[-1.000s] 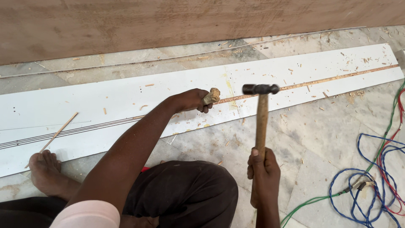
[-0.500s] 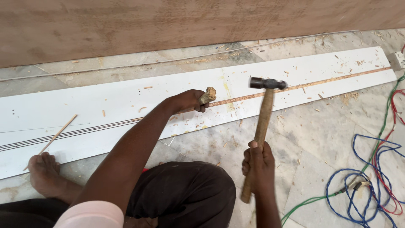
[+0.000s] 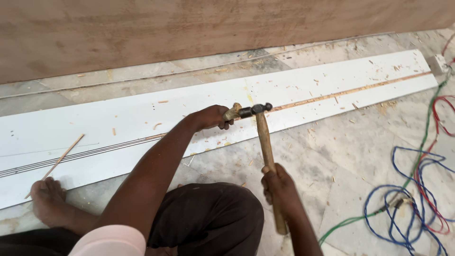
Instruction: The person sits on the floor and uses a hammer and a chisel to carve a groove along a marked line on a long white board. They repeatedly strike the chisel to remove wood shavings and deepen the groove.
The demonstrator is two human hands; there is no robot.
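The left hand (image 3: pixel 211 117) clenches a wooden-handled chisel (image 3: pixel 232 112) low on the white board's (image 3: pixel 118 123) groove, steadying it; the right hand (image 3: pixel 279 187) grips the hammer (image 3: pixel 265 142) near its handle end for leverage, head touching the chisel butt, over the marble floor (image 3: pixel 332 156)

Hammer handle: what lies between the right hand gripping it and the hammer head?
Only bare wooden handle between right hand and hammer head, head view.
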